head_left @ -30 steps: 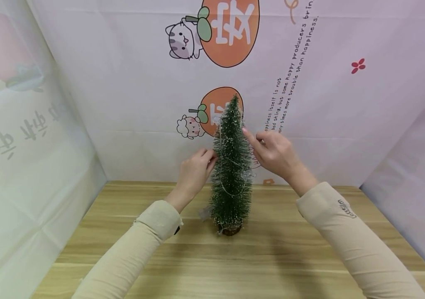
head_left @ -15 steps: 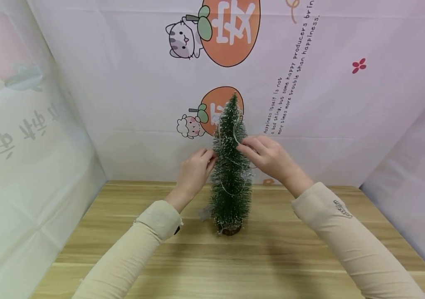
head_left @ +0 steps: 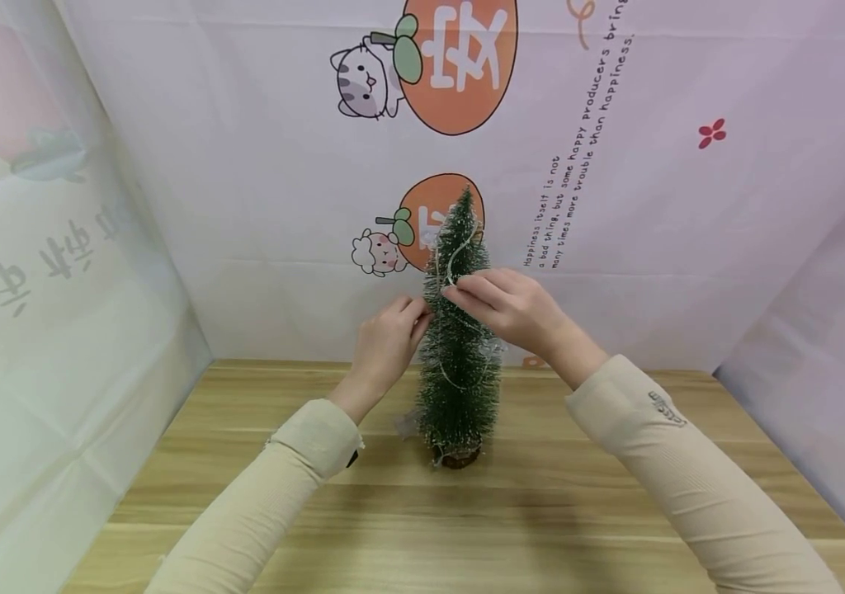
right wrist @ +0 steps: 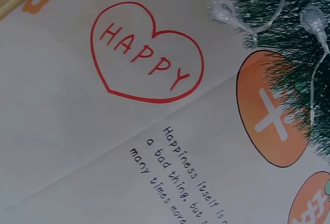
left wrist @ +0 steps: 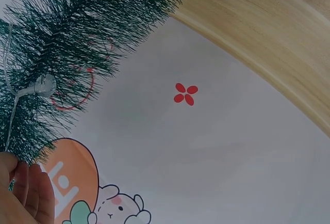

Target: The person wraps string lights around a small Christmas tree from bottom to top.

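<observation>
A small green Christmas tree point(head_left: 460, 408) with frosted tips stands upright on a round wooden base point(head_left: 461, 459). Around it runs a pale string of lights point(head_left: 450, 262) with clear bulbs, one bulb point(left wrist: 45, 85) showing in the left wrist view and another bulb point(right wrist: 223, 11) in the right. My right hand point(head_left: 519, 309) pinches the wire in front of the upper tree. My left hand point(head_left: 385, 340) stays at the tree's left side, thumb and fingers together among the bristles, where the wire runs into its grip. The right hand is out of sight in the right wrist view.
A clear box point(head_left: 407, 425) sits beside the tree's base on the left. The wooden table point(head_left: 408, 528) ends at a printed white backdrop point(head_left: 244, 165) close behind the tree. White side sheets point(head_left: 831, 305) hang at both sides.
My right hand has come from the tree's right side leftward and slightly down across its front, bringing the wire round in a curve. The left hand has stayed in place.
</observation>
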`<state>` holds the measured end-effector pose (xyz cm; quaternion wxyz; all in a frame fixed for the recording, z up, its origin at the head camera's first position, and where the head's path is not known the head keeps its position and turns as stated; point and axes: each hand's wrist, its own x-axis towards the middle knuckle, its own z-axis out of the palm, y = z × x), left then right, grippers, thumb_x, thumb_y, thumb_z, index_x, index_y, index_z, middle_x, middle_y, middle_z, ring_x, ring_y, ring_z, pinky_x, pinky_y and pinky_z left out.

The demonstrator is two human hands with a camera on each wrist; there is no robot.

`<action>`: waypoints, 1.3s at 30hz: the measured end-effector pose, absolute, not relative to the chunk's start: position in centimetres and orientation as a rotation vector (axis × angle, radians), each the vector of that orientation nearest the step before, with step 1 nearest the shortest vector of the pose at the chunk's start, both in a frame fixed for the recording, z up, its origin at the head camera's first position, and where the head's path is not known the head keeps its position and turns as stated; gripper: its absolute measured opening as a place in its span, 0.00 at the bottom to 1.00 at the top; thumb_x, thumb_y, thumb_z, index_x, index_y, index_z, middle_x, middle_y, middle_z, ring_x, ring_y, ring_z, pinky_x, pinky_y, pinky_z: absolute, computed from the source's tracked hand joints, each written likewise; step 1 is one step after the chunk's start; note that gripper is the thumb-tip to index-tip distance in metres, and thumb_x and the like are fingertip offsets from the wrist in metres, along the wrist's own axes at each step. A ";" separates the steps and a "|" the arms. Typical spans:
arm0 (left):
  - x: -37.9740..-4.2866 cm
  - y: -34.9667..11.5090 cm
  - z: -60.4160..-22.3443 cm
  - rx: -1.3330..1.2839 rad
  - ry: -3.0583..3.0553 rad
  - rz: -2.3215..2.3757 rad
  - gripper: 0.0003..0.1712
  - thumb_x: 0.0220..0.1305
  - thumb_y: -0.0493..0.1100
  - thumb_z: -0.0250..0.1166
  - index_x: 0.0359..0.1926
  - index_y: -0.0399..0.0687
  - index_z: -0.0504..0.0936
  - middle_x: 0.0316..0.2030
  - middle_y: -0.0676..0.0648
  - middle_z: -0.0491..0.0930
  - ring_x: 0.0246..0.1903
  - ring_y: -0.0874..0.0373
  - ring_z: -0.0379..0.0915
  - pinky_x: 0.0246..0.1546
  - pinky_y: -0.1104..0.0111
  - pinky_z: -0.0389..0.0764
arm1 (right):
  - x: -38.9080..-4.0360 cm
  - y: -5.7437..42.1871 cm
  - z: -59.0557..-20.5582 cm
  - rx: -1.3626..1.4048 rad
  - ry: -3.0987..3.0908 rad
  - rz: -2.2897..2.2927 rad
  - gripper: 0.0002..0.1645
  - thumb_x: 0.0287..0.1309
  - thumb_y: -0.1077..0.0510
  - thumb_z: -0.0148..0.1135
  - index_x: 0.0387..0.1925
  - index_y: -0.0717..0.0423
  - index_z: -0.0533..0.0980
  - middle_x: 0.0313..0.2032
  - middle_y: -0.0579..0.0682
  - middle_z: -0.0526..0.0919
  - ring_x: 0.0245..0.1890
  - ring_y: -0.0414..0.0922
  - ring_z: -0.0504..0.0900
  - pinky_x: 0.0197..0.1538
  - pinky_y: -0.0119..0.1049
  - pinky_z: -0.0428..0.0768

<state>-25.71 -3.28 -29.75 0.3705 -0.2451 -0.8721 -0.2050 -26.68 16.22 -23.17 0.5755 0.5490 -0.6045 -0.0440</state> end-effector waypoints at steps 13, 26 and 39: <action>-25.7 -3.3 -29.8 -0.625 -2.216 -0.525 0.07 0.68 0.44 0.58 0.34 0.49 0.80 0.28 0.50 0.79 0.21 0.56 0.75 0.17 0.65 0.76 | -26.0 14.3 -20.8 1.384 -1.481 -0.037 0.15 0.67 0.70 0.47 0.45 0.62 0.80 0.41 0.56 0.80 0.35 0.48 0.80 0.35 0.36 0.83; -25.8 -3.3 -29.9 -0.635 -2.190 -0.494 0.06 0.67 0.44 0.59 0.34 0.49 0.81 0.28 0.51 0.80 0.21 0.57 0.76 0.18 0.67 0.77 | -26.2 13.4 -17.8 1.307 -1.496 0.017 0.17 0.53 0.77 0.60 0.43 0.60 0.79 0.43 0.60 0.81 0.41 0.53 0.83 0.35 0.39 0.84; -25.7 -3.3 -29.9 -0.638 -2.183 -0.499 0.06 0.67 0.43 0.60 0.34 0.49 0.81 0.29 0.51 0.80 0.23 0.57 0.78 0.20 0.67 0.79 | -26.5 13.6 -16.1 1.233 -1.551 0.089 0.15 0.60 0.73 0.54 0.45 0.59 0.78 0.44 0.60 0.80 0.34 0.52 0.81 0.29 0.39 0.81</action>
